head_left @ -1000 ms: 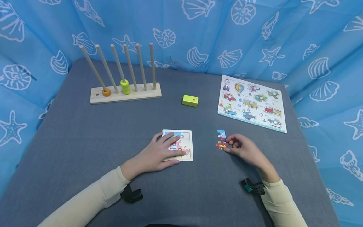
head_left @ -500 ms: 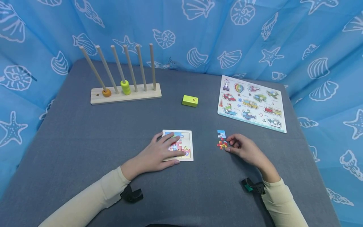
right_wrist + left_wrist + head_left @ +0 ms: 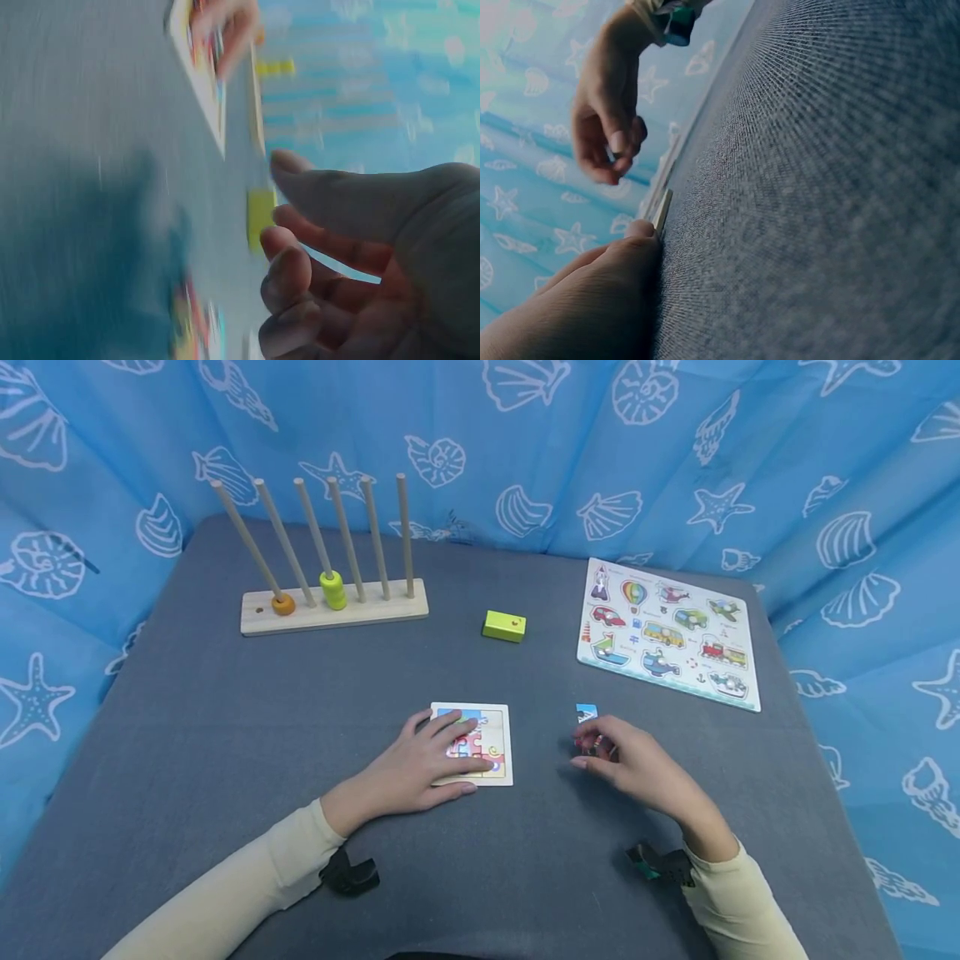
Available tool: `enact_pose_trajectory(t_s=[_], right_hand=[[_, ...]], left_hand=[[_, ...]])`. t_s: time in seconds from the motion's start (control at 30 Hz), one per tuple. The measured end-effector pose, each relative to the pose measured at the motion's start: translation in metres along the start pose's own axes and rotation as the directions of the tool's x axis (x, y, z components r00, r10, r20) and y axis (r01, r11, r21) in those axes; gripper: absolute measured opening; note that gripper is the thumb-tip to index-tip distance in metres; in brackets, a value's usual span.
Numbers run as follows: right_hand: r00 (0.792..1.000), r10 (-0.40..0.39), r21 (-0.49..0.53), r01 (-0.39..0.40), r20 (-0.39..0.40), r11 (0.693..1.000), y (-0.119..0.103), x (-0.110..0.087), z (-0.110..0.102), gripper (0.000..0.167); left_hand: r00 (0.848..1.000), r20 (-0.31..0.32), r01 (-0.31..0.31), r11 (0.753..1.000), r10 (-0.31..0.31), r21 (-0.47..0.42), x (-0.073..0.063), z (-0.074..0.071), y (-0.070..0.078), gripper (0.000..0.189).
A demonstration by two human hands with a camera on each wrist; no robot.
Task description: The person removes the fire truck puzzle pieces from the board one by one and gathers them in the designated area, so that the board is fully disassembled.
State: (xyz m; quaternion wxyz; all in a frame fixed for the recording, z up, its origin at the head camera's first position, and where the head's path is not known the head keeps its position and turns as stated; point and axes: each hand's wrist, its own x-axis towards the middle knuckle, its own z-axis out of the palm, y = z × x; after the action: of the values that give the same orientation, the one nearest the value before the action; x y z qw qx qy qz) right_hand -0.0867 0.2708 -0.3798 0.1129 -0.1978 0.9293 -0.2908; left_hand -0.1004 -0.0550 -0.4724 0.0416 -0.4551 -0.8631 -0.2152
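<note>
Puzzle frame (image 3: 497, 722) sitting flat on the near half of the table (image 3: 240, 735), so using that as the clock centre. Square, pale wood-looking rim, printed pieces (image 3: 465, 747) with knobbly jigsaw edges set inside, plus a bare-looking gap towards 2 o'clock. Left hand (image 3: 411, 766) laid across from about 8 o'clock, fingers spread and pretty straight, gripping nothing. Probably just bracing, to stop any sliding on the cloth.

Right hand (image 3: 647, 766) out at 3 o'clock, up off the table going by the left wrist view. Fingers half curled, thumb well apart from them, no piece visible in that gap. Looks empty, though hard to swear to with the blur. Blue piece (image 3: 586, 711) and red-and-yellow piece (image 3: 187, 322) lying right beside or below, likely parked there for easy reach. Partly hidden in the head view, so no telling the full outlines.

Further out: lime block (image 3: 505, 626) just past 12, smooth and boxy. Vehicle board (image 3: 613, 583) at 2 o'clock, glossy white, probably shoved back for elbow room. Peg rack (image 3: 397, 607) around 10, raw wood with slim round rods, orange bead (image 3: 283, 604) and lime beads (image 3: 334, 592) threaded on to avoid rolling, presumably. Rippled blue shell-print curtain (image 3: 562, 485) behind everything.
</note>
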Motion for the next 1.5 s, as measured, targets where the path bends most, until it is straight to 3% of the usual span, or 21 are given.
enact_pose_trajectory(t_s=[0.13, 0.27, 0.47, 0.67, 0.83, 0.97, 1.2, 1.5], right_hand=[[0.996, -0.075, 0.015, 0.074, 0.052, 0.997, -0.023, 0.014, 0.022, 0.024], [0.989, -0.094, 0.038, 0.091, 0.114, 0.995, -0.038, 0.026, 0.043, 0.024], [0.992, -0.091, 0.017, 0.09, 0.092, 0.996, -0.044, 0.033, 0.063, 0.026], [0.995, -0.075, 0.019, 0.074, 0.062, 0.997, -0.043, 0.034, 0.068, 0.028], [0.997, -0.073, 0.031, 0.072, 0.026, 0.997, -0.041, 0.036, 0.073, 0.023], [0.999, -0.05, 0.062, 0.049, 0.005, 0.997, -0.039, 0.037, 0.076, 0.022], [1.0, -0.007, 0.115, 0.008, -0.005, 0.993, -0.036, 0.038, 0.079, 0.02], [1.0, 0.006, 0.132, -0.006, -0.001, 0.991, -0.037, 0.038, 0.078, 0.022]], left_hand=[[1.0, 0.003, 0.013, 1.0, -0.012, -0.006, -0.001, -0.001, 0.0, 0.039], [1.0, -0.003, 0.017, 1.0, -0.017, 0.007, -0.001, -0.001, -0.001, 0.038], [1.0, 0.009, 0.014, 1.0, -0.014, 0.023, 0.001, 0.0, 0.0, 0.038], [1.0, -0.002, 0.011, 1.0, -0.011, 0.025, 0.002, 0.0, -0.001, 0.04], [0.995, 0.0, 0.095, 0.995, -0.095, 0.01, 0.003, 0.0, -0.001, 0.049], [0.988, -0.044, 0.145, 0.989, -0.145, 0.005, 0.006, 0.001, 0.001, 0.052], [0.982, -0.072, 0.178, 0.983, -0.175, 0.042, 0.006, 0.006, 0.004, 0.05], [0.977, -0.068, 0.204, 0.979, -0.202, 0.016, 0.007, 0.005, 0.006, 0.049]])
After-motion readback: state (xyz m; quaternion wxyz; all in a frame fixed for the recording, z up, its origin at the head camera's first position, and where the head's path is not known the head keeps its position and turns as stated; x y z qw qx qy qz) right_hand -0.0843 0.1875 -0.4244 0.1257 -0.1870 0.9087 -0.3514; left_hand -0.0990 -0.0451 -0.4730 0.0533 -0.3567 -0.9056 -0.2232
